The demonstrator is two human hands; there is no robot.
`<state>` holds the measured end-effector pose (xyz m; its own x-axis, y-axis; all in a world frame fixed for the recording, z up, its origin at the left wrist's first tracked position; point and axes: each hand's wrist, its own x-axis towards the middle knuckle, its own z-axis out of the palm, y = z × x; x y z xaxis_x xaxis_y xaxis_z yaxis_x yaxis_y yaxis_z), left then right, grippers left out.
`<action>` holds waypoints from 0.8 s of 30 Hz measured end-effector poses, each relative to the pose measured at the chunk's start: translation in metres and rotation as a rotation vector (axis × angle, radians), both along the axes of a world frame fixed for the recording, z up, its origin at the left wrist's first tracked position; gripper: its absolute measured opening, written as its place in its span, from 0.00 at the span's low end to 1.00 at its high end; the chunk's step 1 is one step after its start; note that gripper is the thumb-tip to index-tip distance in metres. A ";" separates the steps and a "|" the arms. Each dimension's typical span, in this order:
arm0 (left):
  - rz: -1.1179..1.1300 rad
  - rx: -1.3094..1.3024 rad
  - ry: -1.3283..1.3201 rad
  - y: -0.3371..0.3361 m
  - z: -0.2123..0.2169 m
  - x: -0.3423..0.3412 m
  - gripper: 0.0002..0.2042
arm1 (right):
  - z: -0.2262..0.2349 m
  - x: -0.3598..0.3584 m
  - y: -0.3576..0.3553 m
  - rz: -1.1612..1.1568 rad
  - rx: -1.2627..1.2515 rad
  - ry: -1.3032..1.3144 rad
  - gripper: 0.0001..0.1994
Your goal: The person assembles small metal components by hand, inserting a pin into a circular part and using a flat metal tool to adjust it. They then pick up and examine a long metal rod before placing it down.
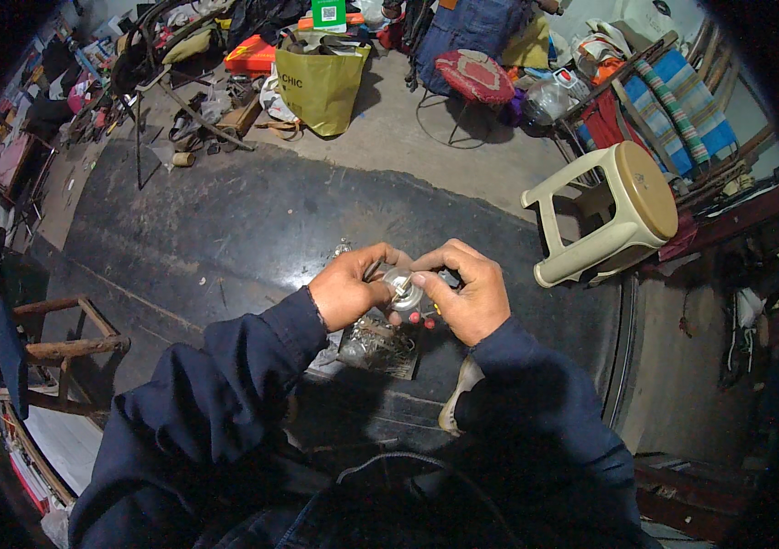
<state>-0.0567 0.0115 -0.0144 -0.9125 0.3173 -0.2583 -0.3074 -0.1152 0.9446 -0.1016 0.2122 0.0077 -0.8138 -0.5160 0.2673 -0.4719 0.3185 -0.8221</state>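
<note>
While both hands meet mid-frame over the dark mat (pixel 225 229), the left hand (pixel 350 289) and right hand (pixel 469 291) are both closed around one small round metal part (pixel 403 291), fingers pinching it from either side (exact kind too small to tell). Part sits between the fingertips, above a tray (pixel 378 349) of small hardware on the mat. Red bits show just under the right hand. Beige stool (pixel 613 210) well off to the right, yellow bag (pixel 321 84) far back.
</note>
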 end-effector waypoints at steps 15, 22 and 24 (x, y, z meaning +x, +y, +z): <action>0.016 0.086 -0.035 0.000 0.000 0.002 0.18 | 0.003 0.002 0.001 0.059 0.050 -0.056 0.05; 0.022 0.200 -0.071 -0.001 -0.005 -0.001 0.18 | 0.002 0.002 0.001 0.104 0.045 -0.081 0.05; 0.029 0.201 -0.089 -0.001 -0.004 -0.001 0.19 | 0.002 0.003 0.001 0.107 0.054 -0.100 0.05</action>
<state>-0.0579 0.0101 -0.0188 -0.8984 0.3444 -0.2726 -0.3826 -0.3089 0.8707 -0.0989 0.2136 0.0101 -0.7744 -0.6129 0.1572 -0.4221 0.3152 -0.8500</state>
